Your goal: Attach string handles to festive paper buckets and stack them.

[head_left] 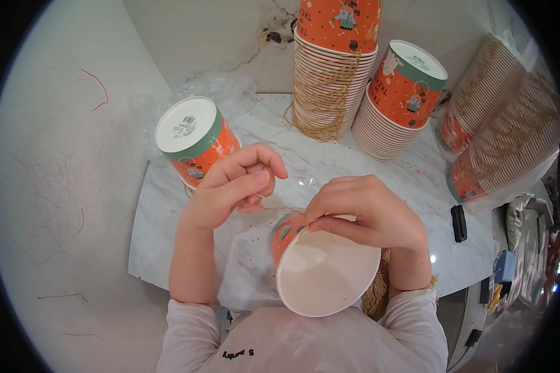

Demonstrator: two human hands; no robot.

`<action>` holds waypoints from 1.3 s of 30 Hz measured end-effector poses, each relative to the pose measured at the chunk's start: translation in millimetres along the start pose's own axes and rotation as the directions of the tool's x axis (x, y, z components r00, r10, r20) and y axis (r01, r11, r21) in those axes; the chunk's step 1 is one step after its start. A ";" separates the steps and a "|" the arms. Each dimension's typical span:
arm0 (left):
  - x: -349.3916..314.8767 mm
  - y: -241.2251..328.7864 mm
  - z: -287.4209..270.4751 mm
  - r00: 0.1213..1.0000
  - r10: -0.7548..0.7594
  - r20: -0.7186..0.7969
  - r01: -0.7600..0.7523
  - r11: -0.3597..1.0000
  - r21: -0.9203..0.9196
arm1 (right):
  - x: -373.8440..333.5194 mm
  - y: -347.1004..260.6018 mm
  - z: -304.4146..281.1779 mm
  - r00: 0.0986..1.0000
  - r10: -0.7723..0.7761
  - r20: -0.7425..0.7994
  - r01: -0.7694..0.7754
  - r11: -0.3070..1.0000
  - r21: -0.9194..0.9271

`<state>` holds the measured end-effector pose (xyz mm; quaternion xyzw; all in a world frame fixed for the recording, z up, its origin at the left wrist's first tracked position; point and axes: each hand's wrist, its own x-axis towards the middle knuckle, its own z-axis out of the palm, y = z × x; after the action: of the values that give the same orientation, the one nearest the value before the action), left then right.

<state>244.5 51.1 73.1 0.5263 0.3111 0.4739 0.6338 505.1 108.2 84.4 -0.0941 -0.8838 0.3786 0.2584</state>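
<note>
An orange paper bucket [330, 273] is tilted against my body, its white inside facing me. At its far rim, my right hand [370, 211] is closed, thumb and fingers pinching the edge where a thin tan cord [283, 207] meets it. The cord runs left from there to my left hand [236, 183], whose fingers are curled around its other end. Part of the bucket's printed outside shows below the cord. How the cord is fixed at the rim is hidden by my right fingers.
An upside-down orange bucket [186, 127] stands at left. A tall bucket stack [326, 81] with tan cords hanging on it and a shorter stack [395, 115] stand behind. Plastic-wrapped stacks [510, 137] and a black object [458, 224] are at right. A tan cord bundle [377, 295] hangs beside my right forearm.
</note>
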 end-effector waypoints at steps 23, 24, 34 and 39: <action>7.5 -20.5 10.4 0.977 0.109 -0.181 0.096 0.535 0.839 | 10.5 18.4 -0.7 0.927 0.336 -0.169 -0.296 0.929 0.224; 6.0 -21.7 9.3 0.978 0.111 -0.179 0.098 0.509 0.855 | 9.1 25.5 -0.9 0.933 0.328 -0.149 -0.277 0.918 0.285; -5.0 -23.5 1.2 0.964 0.200 -0.173 0.086 0.384 0.920 | 11.5 45.1 7.0 0.866 0.489 -0.107 -0.381 0.783 0.493; -4.5 -17.3 -7.0 0.958 0.224 -0.181 0.053 0.481 0.875 | 12.1 45.6 7.2 0.833 0.492 -0.255 -0.455 0.870 0.191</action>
<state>241.3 49.6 54.3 0.7193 0.5645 0.3488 0.2057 489.7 139.9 52.1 -0.3496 -0.7591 0.4658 0.2909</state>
